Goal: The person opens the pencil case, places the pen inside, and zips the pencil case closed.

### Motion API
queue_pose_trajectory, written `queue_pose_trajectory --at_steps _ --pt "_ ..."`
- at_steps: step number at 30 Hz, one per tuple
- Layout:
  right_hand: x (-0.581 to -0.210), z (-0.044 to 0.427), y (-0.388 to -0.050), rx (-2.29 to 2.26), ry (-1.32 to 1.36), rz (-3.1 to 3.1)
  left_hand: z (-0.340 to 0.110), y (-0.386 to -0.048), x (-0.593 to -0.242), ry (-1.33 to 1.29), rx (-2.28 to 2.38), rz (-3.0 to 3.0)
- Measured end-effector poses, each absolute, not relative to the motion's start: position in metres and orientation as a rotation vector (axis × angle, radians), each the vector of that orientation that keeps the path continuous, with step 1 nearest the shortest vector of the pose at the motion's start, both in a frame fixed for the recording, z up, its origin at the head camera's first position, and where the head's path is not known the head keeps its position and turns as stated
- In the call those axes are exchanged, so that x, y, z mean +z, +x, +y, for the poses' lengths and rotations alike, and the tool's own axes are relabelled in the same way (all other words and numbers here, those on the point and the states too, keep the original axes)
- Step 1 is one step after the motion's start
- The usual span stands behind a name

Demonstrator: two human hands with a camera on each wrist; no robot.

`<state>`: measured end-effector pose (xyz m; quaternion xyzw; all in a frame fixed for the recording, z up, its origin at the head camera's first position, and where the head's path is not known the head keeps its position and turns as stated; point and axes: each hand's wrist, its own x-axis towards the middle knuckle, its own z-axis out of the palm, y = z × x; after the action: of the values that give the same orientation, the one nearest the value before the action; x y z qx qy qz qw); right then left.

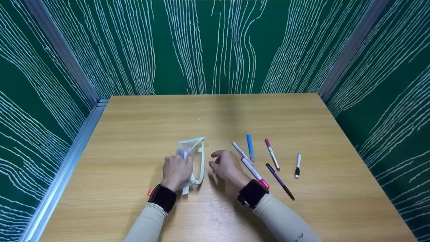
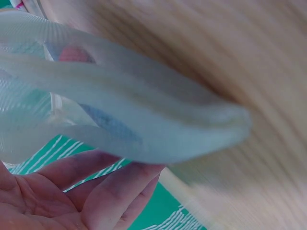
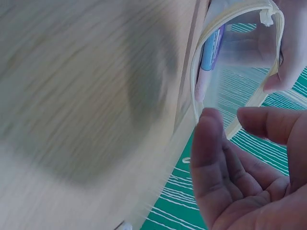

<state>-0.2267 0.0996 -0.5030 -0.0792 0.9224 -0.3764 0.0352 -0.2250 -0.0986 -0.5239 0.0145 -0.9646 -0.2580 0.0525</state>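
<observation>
A translucent zip pouch [image 1: 189,144] with a pale trim lies towards the table's left-centre, its mouth gaping to the right. My left hand [image 1: 176,170] grips its near-left side; in the right wrist view the left thumb [image 3: 278,82] lies over the zip edge. Inside the pouch a blue-and-purple marker [image 3: 211,55] shows through the opening. Just right of the mouth is my right hand [image 1: 229,165], fingers loosely bent, with a gap between thumb and index finger and nothing held. The left wrist view shows the pouch wall [image 2: 168,110] above the left fingers.
Right of the right hand lie a pink-capped marker [image 1: 255,173], a pale marker [image 1: 241,150], a blue marker [image 1: 250,147], another pink-capped marker [image 1: 272,154], a dark purple pen [image 1: 280,182] and a small black-capped marker [image 1: 298,164]. Green walls surround the wooden table [image 1: 161,114].
</observation>
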Motion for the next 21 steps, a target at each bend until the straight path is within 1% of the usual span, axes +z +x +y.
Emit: queue_pose_trajectory --at_steps 21 --pt "-0.506 0.134 -0.211 -1.040 -0.356 3.055 -0.098 -0.225 -0.524 0.061 -0.802 -2.961"
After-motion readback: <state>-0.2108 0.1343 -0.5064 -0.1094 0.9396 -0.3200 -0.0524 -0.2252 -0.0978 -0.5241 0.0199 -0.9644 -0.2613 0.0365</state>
